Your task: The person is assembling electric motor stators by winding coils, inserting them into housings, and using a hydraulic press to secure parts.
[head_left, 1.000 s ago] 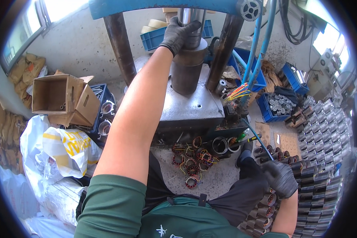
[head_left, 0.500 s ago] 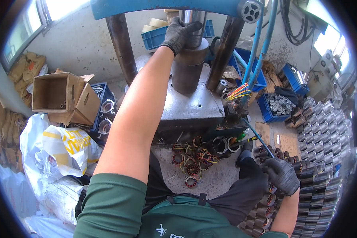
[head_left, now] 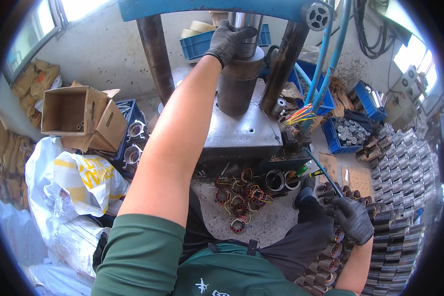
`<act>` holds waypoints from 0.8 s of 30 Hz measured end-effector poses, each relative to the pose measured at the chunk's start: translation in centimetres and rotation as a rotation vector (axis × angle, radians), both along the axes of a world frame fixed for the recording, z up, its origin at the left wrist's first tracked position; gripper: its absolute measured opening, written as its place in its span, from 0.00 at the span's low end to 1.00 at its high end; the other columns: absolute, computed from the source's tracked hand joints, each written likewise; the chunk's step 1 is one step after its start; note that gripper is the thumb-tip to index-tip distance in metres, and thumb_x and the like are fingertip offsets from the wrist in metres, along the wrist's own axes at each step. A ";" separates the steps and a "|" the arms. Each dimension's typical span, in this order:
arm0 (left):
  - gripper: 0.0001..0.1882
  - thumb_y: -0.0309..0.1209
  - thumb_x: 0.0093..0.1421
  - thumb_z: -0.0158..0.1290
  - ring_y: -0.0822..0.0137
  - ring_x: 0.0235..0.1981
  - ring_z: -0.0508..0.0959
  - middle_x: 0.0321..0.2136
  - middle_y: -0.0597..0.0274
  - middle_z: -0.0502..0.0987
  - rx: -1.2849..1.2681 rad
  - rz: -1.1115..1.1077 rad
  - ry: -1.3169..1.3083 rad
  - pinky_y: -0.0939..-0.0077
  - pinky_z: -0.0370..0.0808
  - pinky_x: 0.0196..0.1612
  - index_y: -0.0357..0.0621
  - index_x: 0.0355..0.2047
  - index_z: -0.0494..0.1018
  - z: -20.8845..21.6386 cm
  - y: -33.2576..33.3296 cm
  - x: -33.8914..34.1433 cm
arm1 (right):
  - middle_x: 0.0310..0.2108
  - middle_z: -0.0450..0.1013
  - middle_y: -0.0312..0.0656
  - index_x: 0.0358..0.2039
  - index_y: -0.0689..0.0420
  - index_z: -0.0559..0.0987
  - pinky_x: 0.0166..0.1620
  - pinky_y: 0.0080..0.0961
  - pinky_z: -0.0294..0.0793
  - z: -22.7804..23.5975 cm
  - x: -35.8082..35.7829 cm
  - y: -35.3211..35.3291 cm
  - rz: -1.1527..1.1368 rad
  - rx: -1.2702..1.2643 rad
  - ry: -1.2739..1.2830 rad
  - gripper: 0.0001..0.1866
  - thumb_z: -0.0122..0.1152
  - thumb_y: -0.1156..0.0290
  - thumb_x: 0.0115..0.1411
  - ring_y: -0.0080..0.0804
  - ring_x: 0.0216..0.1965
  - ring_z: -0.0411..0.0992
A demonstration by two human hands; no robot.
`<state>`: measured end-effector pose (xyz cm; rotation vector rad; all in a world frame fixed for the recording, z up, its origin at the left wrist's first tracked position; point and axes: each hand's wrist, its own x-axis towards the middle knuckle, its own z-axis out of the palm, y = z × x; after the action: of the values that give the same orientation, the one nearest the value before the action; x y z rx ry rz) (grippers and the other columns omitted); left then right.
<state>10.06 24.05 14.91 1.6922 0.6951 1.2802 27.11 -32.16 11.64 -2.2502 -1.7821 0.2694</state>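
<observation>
My left hand (head_left: 228,42), in a dark grey work glove, is closed around a shiny metal cylinder (head_left: 250,43). That cylinder stands upright on a thick dark metal block (head_left: 238,91), beneath the blue crossbeam (head_left: 207,8) of a press. Under the block lies the press's grey metal bed (head_left: 237,130). At the lower right, my gloved right hand (head_left: 354,220) is wrapped round the end of a long blue lever (head_left: 324,172), which slants up to the press base. The cylinder's top is hidden behind the crossbeam, and its left side is partly behind my fingers.
Copper-wound stator rings (head_left: 238,207) lie on the floor between my feet. Stacked metal cores (head_left: 402,167) fill the right side. A cardboard box (head_left: 64,116) and white sacks (head_left: 49,187) are at the left. Blue crates (head_left: 338,140) hold metal parts. Coloured wires (head_left: 301,116) hang beside the press.
The scene sits slightly farther right in the picture. Both hands keep their hold, on the cylinder and the lever, with no clear movement of either.
</observation>
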 end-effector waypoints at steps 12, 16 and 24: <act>0.43 0.59 0.45 0.75 0.60 0.42 0.85 0.40 0.48 0.84 0.013 0.016 0.024 0.67 0.80 0.50 0.37 0.46 0.72 0.0 -0.1 -0.1 | 0.37 0.81 0.55 0.46 0.60 0.84 0.44 0.44 0.81 0.1 0.4 0.1 0.026 -0.038 -0.005 0.14 0.64 0.76 0.59 0.55 0.40 0.81; 0.43 0.59 0.45 0.75 0.59 0.42 0.85 0.40 0.48 0.84 0.023 0.022 0.029 0.67 0.81 0.49 0.37 0.47 0.72 0.1 -0.4 0.0 | 0.36 0.81 0.56 0.46 0.60 0.84 0.44 0.45 0.81 -0.6 0.8 -0.2 -0.059 -0.055 0.028 0.14 0.63 0.77 0.58 0.56 0.39 0.80; 0.41 0.53 0.47 0.77 0.61 0.42 0.84 0.41 0.49 0.84 -0.024 -0.027 0.001 0.67 0.81 0.50 0.36 0.48 0.71 0.5 -1.1 -0.1 | 0.33 0.79 0.56 0.46 0.60 0.82 0.39 0.47 0.78 2.5 0.3 3.1 -0.135 0.170 -0.031 0.11 0.61 0.79 0.62 0.58 0.35 0.79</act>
<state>9.92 22.96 15.41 1.6781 0.6832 1.2476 27.45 -29.02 14.14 -2.2507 -1.5931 0.0539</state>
